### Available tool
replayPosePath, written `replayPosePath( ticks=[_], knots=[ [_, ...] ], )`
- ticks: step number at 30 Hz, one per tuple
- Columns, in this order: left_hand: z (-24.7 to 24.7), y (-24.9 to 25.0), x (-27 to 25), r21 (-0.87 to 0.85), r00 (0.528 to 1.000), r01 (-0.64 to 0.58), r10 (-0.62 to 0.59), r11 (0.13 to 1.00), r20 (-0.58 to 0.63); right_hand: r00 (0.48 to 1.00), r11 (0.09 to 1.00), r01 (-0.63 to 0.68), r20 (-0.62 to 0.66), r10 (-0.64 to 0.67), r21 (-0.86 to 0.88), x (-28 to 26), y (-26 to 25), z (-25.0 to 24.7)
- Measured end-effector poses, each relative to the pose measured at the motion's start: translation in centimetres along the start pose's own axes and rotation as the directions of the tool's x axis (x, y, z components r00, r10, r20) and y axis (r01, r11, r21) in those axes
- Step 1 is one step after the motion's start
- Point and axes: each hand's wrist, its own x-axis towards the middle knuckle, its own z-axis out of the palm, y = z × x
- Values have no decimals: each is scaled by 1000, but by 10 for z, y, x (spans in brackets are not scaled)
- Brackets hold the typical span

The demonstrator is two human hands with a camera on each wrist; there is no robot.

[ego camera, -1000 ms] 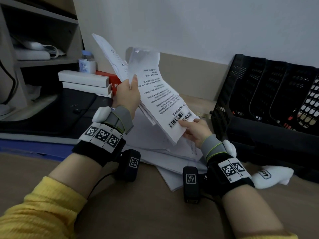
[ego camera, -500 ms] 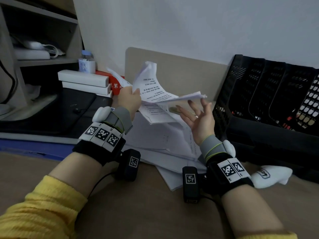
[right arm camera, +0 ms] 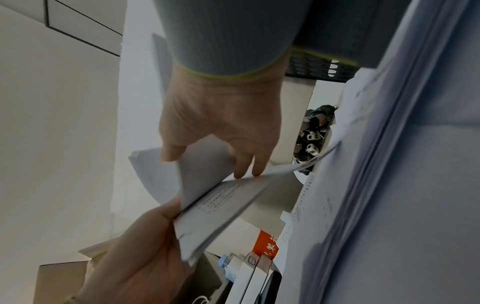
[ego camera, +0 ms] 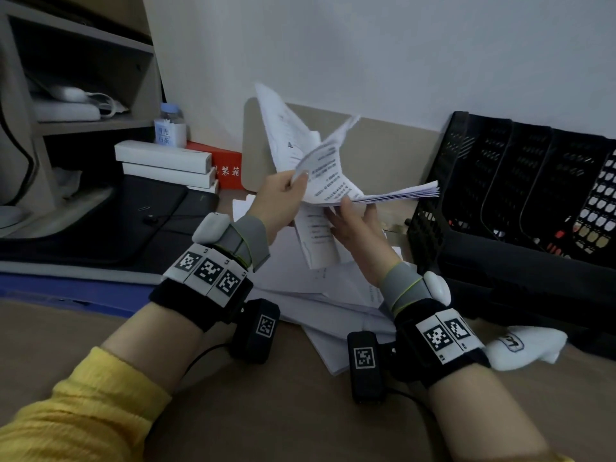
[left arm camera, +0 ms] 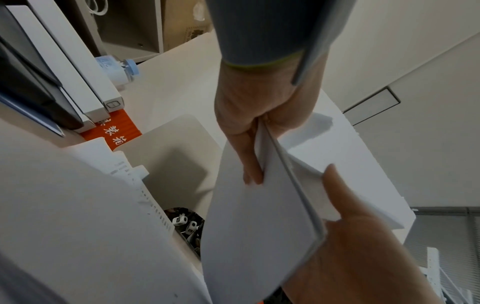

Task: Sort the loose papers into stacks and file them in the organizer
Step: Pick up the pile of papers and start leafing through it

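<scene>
Above the desk [ego camera: 233, 411], my left hand [ego camera: 278, 198] held a sheaf of printed papers [ego camera: 336, 181], thumb on top and fingers curled beneath one edge, so the sheets fanned out toward the black mesh file organizer [ego camera: 520, 208] at the right. My right hand [ego camera: 358, 228] was under the sheaf, palm up, its fingers nearly straight and spread, fingertips touching the underside; from the right wrist two fingertips [right arm camera: 245, 168] pressed the bottom sheet. One page hung down between my hands. Below them a loose pile of papers [ego camera: 320, 295] lay on the desk, just beside the organizer. Left of the pile stood two stacked white boxes [ego camera: 163, 165], a red box [ego camera: 226, 165] and a small bottle [ego camera: 170, 126]. A white cloth [ego camera: 526, 348] lay by my right wrist.
</scene>
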Motion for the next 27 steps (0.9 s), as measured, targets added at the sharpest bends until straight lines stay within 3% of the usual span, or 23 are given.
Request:
replayPosePath(
  ticks=[4, 8, 11, 13, 18, 23, 25, 27],
  knots=[
    [2, -3, -1, 19, 997, 17, -18, 1000, 74, 990, 993, 10, -138, 5, 114, 2, -3, -1],
    [1, -2, 0, -15, 997, 65, -65, 998, 40, 952, 977, 87, -305, -24, 197, 3, -5, -2],
    [-2, -4, 3, -39, 997, 69, -70, 997, -29, 913, 962, 206, -388, -123, 181, 2, -6, -3],
    [-5, -6, 5, -80, 994, 65, -72, 995, -81, 878, 951, 269, -444, -177, 152, 0, -7, -3],
    [-18, -5, 11, -87, 973, -17, -4, 996, -232, 765, 950, 297, -620, -177, 96, 1, -2, -14],
    [-35, -9, 18, -180, 962, 88, -131, 980, -238, 662, 978, 206, -739, -130, 13, 5, 6, -27],
    [-39, -12, 20, -215, 964, 151, -193, 965, -185, 673, 983, 167, -719, -174, -82, 6, 8, -32],
    [-39, -9, 20, -329, 977, 142, -186, 934, -105, 735, 983, 130, -652, -185, -133, 6, 10, -33]
  ],
)
